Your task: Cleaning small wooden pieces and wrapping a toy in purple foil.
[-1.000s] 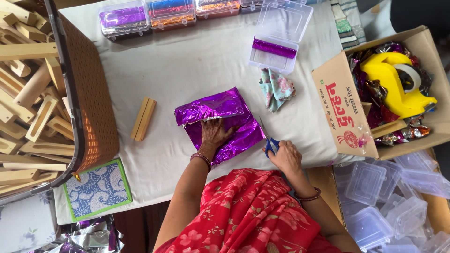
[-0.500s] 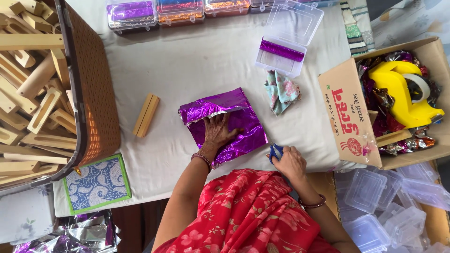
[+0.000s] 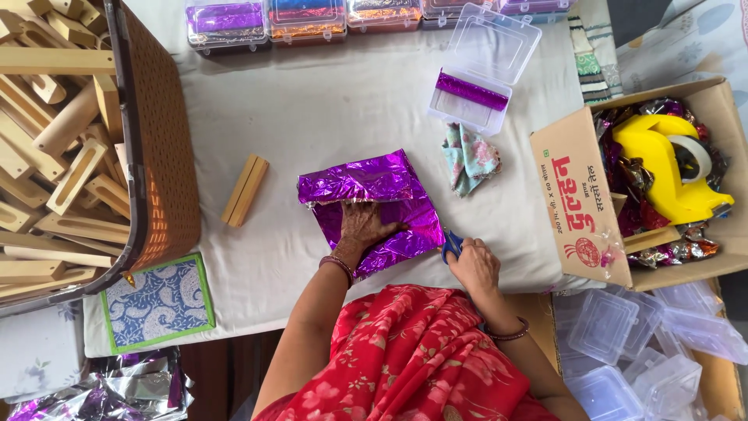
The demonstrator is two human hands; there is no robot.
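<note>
Left hand [image 3: 362, 228] lies flat, fingers spread, on the purple foil [image 3: 372, 209]. Just right of the foil, right hand [image 3: 472, 265] grips blue scissors [image 3: 452, 246]; a wooden block [image 3: 245, 190] lies left.

One crinkled sheet of shiny purple foil [image 3: 374, 204] lies near the front edge of the white-covered table [image 3: 327, 109]. One pale wooden block [image 3: 245, 189] sits alone towards the left edge. One pair of blue-handled scissors [image 3: 451, 245] shows at the front edge. One open clear plastic box [image 3: 485, 66] holds one purple foil strip [image 3: 471, 90]. One folded floral cloth [image 3: 470, 158] lies just beside it. Five filled clear boxes [image 3: 226, 23] line the back edge. One brown woven basket [image 3: 160, 148] holds wooden pieces too many to count. One cardboard carton [image 3: 580, 203] holds one yellow tape dispenser [image 3: 662, 168].
</note>
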